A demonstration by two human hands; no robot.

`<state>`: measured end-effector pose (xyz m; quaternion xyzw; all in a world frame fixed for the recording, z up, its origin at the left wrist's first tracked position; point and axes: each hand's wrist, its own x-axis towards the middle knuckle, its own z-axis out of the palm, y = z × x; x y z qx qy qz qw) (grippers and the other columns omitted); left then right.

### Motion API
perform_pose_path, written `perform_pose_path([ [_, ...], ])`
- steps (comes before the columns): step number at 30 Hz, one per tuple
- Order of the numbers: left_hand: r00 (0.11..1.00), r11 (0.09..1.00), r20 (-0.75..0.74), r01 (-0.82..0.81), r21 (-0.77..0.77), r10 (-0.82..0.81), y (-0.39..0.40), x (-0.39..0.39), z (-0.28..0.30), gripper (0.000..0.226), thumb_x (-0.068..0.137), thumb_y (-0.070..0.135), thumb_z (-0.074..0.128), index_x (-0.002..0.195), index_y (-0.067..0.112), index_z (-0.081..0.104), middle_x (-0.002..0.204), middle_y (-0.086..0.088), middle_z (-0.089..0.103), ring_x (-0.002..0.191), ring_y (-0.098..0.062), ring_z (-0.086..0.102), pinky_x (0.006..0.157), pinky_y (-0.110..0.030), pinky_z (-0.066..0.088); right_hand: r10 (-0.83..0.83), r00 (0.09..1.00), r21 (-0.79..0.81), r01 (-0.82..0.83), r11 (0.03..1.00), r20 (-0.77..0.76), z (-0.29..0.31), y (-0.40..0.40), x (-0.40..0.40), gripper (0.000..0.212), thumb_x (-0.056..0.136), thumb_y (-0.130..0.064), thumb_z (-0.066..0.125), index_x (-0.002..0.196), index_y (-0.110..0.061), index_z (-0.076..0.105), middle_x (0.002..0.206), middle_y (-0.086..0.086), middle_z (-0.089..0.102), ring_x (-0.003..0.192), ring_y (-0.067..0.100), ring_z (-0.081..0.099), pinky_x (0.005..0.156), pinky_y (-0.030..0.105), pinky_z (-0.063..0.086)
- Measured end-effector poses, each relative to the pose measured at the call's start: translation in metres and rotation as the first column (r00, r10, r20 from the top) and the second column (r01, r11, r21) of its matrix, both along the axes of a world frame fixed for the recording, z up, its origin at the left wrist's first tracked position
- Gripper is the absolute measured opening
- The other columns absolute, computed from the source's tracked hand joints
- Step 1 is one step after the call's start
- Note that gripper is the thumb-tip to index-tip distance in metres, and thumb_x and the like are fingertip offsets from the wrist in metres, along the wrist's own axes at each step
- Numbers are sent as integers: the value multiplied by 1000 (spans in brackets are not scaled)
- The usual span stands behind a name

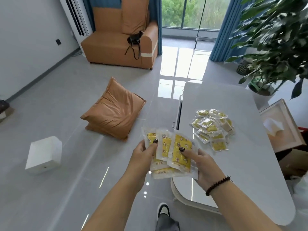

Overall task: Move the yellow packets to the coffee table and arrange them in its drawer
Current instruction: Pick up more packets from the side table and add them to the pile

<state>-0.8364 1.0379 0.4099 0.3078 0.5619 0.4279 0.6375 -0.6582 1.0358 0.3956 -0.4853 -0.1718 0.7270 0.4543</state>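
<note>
Lower centre: the left hand (143, 154) and right hand (198, 161) each have their grip clamped on a fan of yellow packets (173, 152), likely sorting them. Right of them, a packet pile (212, 127) waits on the bench (241, 164).

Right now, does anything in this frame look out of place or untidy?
Yes. Two orange cushions lie stacked on the floor, away from the orange sofa. The yellow packets on the table sit in a loose, jumbled heap, not arranged. Both hands, left and right, hold a fanned bunch of packets.
</note>
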Motion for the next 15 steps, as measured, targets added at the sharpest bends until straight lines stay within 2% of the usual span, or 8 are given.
perform_pose_path([
  [2,1000,1000,17,5,0,-5,34,4,-1,16,95,17,55,98,26,68,93,-4,76,81,-21,72,70,-36,58,-32,999,4,32,999,-24,-2,29,5,38,76,-2,66,114,-1,62,106,18,71,88,32,71,65,42,60],
  [4,1000,1000,-8,-2,7,2,66,8,-2,16,94,13,56,97,24,68,92,-4,76,79,-19,72,66,-33,57,-57,997,3,57,998,-52,-3,60,11,38,77,-3,65,115,-2,62,107,17,71,88,31,72,64,40,60],
  [7,999,1000,-28,-31,-4,31,114,8,-2,14,94,12,59,100,20,68,95,-5,76,86,-25,73,76,-41,59,-63,993,-17,62,998,-100,0,105,15,46,73,-7,67,118,-3,61,109,17,71,92,32,71,67,41,60],
  [9,999,999,-36,-29,15,29,145,5,2,13,91,13,65,102,18,67,96,-7,76,89,-28,73,81,-48,58,-48,994,-21,46,999,-99,4,133,16,43,73,-6,67,116,-4,62,104,15,72,86,30,72,67,41,61],
  [13,998,999,-61,5,47,-2,197,2,6,30,80,17,77,107,17,64,98,-7,76,90,-28,73,80,-50,59,-49,993,-24,46,999,-109,7,186,11,48,73,-5,67,120,-4,60,112,18,69,99,36,68,78,49,58],
  [15,999,999,-45,20,39,-19,221,1,6,31,80,20,75,109,18,65,98,-6,76,91,-26,73,80,-48,59,-88,992,-47,85,995,-85,4,209,9,37,80,-2,64,117,-4,61,110,18,70,100,36,68,78,48,58],
])
